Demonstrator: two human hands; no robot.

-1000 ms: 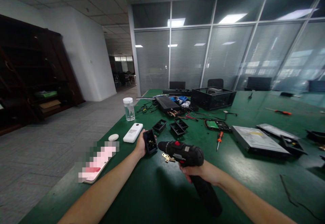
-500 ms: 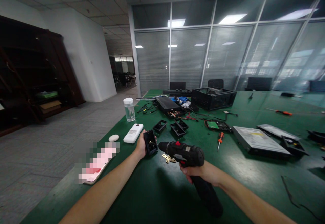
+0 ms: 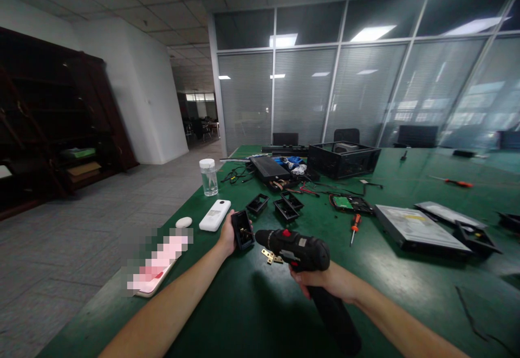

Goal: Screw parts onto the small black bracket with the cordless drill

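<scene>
My left hand [image 3: 228, 235] is closed around the left side of a small black box-shaped housing [image 3: 244, 234], tilted so its open face shows brass-coloured metal inside. My right hand [image 3: 314, 278] grips a black cordless drill [image 3: 299, 248] by its handle. The drill's chuck points left at the housing's right edge; whether the tip touches it I cannot tell. On the table below the chuck lie several brass-coloured plates [image 3: 268, 256]. Beyond the housing stand more black open frames [image 3: 257, 204], like the one I hold.
The green table [image 3: 227, 314] carries a white device [image 3: 215, 215], a clear bottle [image 3: 209, 180] and a phone [image 3: 156, 282] on the left. An orange screwdriver [image 3: 355, 230], a circuit board [image 3: 343, 202] and optical drives [image 3: 414, 228] lie right. A black computer case [image 3: 341, 160] stands behind.
The whole view has shifted slightly, with everything sitting a little lower and further right. Both hands keep their hold on the housing and the drill, which stay in nearly the same relation.
</scene>
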